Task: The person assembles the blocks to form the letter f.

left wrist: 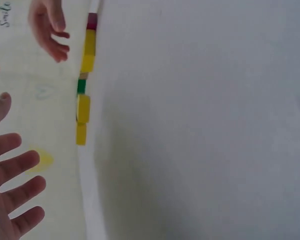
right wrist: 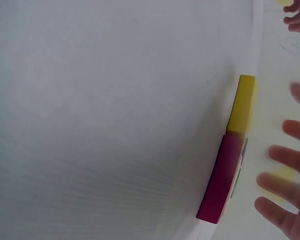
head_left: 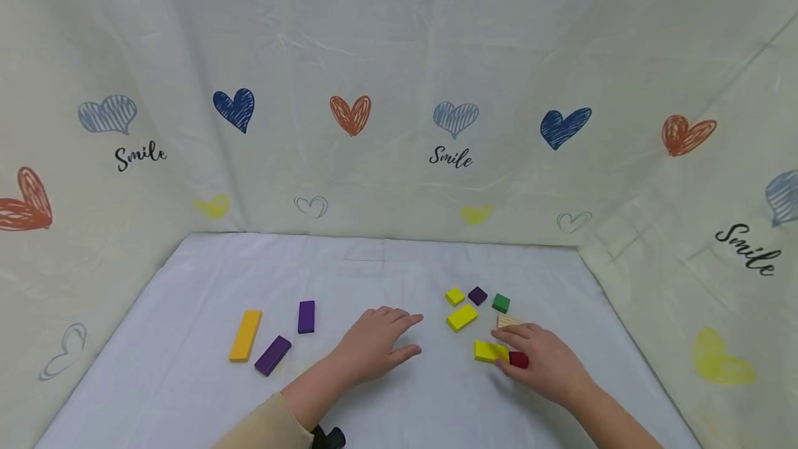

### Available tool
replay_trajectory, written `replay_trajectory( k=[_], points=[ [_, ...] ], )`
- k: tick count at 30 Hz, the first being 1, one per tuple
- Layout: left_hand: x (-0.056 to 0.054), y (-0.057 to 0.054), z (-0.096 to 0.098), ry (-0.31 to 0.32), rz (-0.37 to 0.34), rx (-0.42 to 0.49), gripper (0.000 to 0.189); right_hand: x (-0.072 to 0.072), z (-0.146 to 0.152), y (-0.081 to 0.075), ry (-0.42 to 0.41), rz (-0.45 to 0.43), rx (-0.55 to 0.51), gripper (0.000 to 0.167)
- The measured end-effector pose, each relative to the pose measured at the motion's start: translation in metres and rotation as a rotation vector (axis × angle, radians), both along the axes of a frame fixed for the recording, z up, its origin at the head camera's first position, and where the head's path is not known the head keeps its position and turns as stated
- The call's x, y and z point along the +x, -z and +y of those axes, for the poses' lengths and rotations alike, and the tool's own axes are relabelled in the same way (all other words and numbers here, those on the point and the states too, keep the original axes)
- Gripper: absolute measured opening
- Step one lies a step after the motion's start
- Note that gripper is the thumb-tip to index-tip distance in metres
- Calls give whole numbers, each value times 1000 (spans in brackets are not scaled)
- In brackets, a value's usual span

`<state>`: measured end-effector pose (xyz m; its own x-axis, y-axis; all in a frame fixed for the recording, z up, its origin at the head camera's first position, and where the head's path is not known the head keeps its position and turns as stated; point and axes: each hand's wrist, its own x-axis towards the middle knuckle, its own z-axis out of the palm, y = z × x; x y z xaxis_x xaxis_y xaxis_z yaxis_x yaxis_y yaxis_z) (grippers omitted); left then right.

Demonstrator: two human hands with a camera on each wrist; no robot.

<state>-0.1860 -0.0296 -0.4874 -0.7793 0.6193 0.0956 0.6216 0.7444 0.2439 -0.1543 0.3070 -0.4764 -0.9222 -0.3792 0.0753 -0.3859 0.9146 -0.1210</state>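
Note:
My right hand (head_left: pixel 551 366) hovers at the right group of blocks, its spread fingers over a yellow block (head_left: pixel 489 351) and a dark red block (head_left: pixel 519 360) that meet end to end. In the right wrist view the red block (right wrist: pixel 221 179) looks long, and the fingers (right wrist: pixel 285 187) extend beside it with nothing in their grasp. Partly behind this hand lies a plain wooden block (head_left: pixel 508 321). My left hand (head_left: pixel 376 344) is held above the middle of the table, palm facing right, fingers extended and holding nothing.
Behind the right hand lie a green block (head_left: pixel 501 303), a dark purple block (head_left: pixel 477 295), a small yellow block (head_left: pixel 455 296) and a larger yellow one (head_left: pixel 462 318). Left of the left hand are an orange block (head_left: pixel 246 336) and two purple blocks (head_left: pixel 272 355). A printed curtain (head_left: pixel 399 179) surrounds the white table.

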Motion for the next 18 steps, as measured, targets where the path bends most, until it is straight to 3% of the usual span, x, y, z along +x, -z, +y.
replay_trajectory(
  k=[11,18],
  points=[
    [-9,8,62,64,-83,-59,46,-3,6,6,46,-95,39,42],
    [-15,10,88,52,-95,-67,43,-5,9,11,3,-111,28,39]
  ],
)
